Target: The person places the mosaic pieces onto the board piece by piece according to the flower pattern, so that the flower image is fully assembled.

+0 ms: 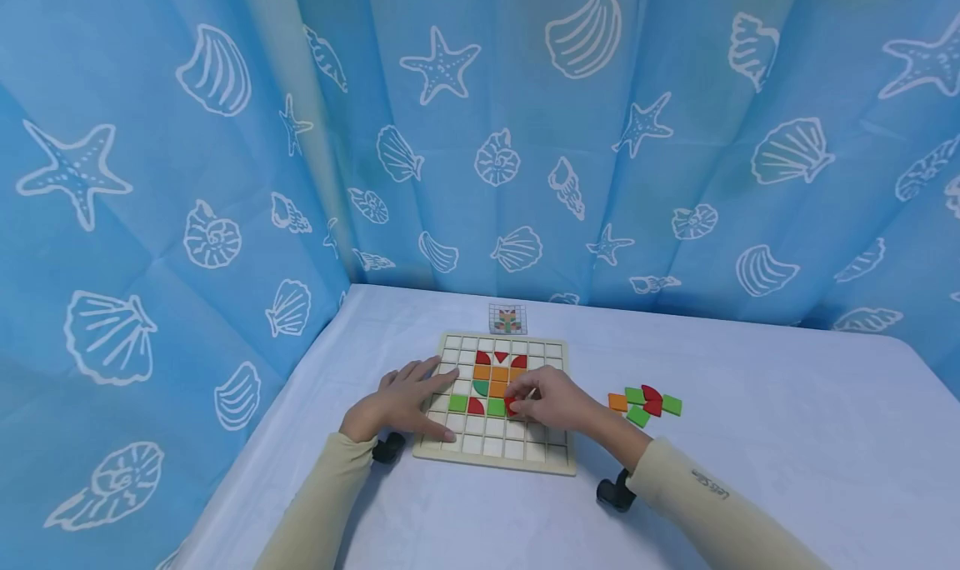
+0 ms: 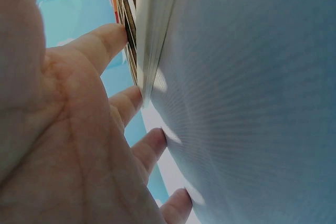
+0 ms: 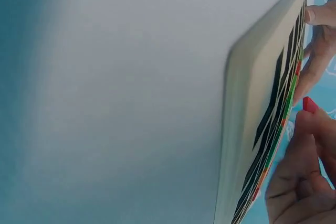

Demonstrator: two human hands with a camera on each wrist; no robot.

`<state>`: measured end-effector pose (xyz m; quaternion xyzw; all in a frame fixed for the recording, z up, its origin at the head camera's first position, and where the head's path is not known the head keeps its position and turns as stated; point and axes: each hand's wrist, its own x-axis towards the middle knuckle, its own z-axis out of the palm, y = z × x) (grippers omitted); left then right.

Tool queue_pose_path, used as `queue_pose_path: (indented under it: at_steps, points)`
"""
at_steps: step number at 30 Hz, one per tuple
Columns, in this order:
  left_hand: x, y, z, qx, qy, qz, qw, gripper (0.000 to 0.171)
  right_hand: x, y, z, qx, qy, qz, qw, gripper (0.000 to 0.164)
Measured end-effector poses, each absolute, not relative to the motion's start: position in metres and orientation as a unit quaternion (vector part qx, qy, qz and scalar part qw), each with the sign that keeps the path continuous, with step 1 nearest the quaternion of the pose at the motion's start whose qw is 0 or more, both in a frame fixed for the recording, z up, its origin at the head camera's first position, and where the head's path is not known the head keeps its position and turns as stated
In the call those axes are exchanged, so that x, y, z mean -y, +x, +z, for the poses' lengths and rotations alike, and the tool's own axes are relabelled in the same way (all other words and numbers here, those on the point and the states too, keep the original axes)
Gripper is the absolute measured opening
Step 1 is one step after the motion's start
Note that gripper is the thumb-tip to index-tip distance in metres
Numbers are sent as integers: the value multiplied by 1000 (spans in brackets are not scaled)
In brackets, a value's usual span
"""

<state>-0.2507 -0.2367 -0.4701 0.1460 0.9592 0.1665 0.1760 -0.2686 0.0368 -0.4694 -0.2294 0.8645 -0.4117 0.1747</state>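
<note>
Nearest the viewer, two cream sleeves point(image 1: 318, 499) reach over the white tabletop point(image 1: 765, 420), with a black fitting at each wrist.

Left hand point(image 1: 397, 403): comes in from the tabletop's left edge, palm down, fingers spread and nearly straight, gripping nothing. The thumb and index finger rest on the left part of the grid board point(image 1: 492, 448).

Right hand point(image 1: 553, 399): comes in from the near right and points left over the board. Thumb and index finger are closed in a pinch on a red piece point(image 1: 510, 407).

The red piece is over the board's middle, just right of a green square point(image 1: 496, 407); the right wrist view shows it slightly raised. Its exposed part points toward the tabletop's left edge; its long axis cannot be told, the fingers covering the rest.

The board is near square; its far side runs roughly parallel to the tabletop's far edge. Red, orange and green pieces occupy its central cells.

Right of the board lie loose pieces point(image 1: 637, 417) in orange, green and red. Beyond it, toward the far edge, lies a pattern card point(image 1: 507, 319). A blue shell-print curtain point(image 1: 465, 137) hangs behind.
</note>
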Motion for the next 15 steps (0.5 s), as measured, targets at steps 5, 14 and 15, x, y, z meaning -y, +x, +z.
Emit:
queue_pose_path:
  at_steps: [5,14,15]
  points:
    - [237,-250,-470,-960,144,161,176,102,-40,-269,-470,-857,-253,-414,174,9]
    - [237,-252,-471,-960,140,165,180,104,-36,-269,-467,-879,-215,-398,148,16]
    - [237,-252,-471,-960,139,165,181,103,-35,-269,-467,-882,-212,-396,145,19]
